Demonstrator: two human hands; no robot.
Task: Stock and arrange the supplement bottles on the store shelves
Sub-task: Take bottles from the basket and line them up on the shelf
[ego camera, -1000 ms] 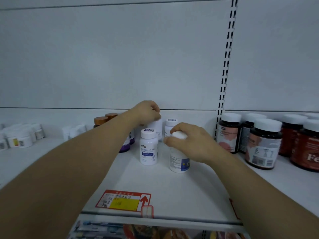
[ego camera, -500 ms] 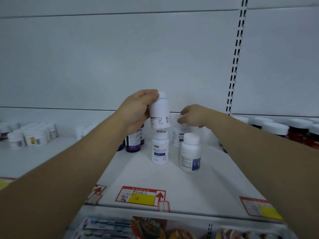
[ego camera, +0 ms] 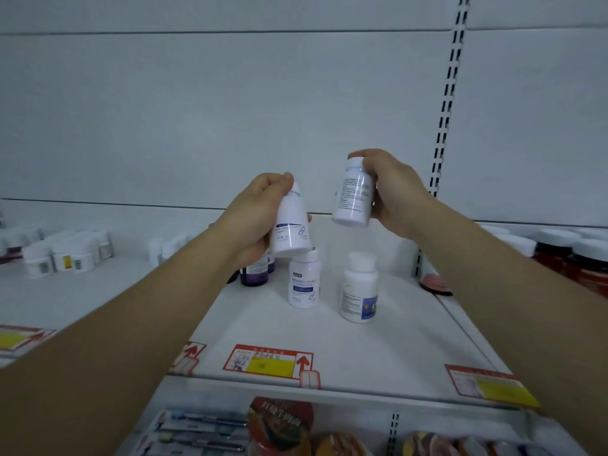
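Gripping the first white bottle (ego camera: pixel 291 225) round its upper body, the left hand (ego camera: pixel 253 218) is holding it raised above the shelf (ego camera: pixel 279 334), tilted with the cap leaning to the right. The left fingers (ego camera: pixel 279 181) are curling over the neck and cap. The right hand (ego camera: pixel 398 192) is holding the second white bottle (ego camera: pixel 353 199) slightly higher, near the first bottle but apart from it. Its fingers are wrapping round the cap and side, and the printed label is facing the camera.

Two further bottles are standing upright on the shelf below. The blue-label bottle (ego camera: pixel 304 279) is sitting directly under the first white bottle; whether the two are touching cannot be told. The yellow-mark bottle (ego camera: pixel 359 287) is standing just beside it on the right, under the second white bottle and well apart from it.

A purple bottle (ego camera: pixel 253 273) is showing behind the left wrist, partly hidden. Small white jars (ego camera: pixel 62 255) are grouped at the far left. Dark red bottles (ego camera: pixel 575 258) with white lids are lining the right side beyond the right forearm. A red-and-yellow price tag (ego camera: pixel 268 362) is lying at the shelf's front edge. A slotted upright (ego camera: pixel 444 110) is running up the white back panel (ego camera: pixel 230 110). Packaged goods (ego camera: pixel 283 426) are showing on the tier beneath.
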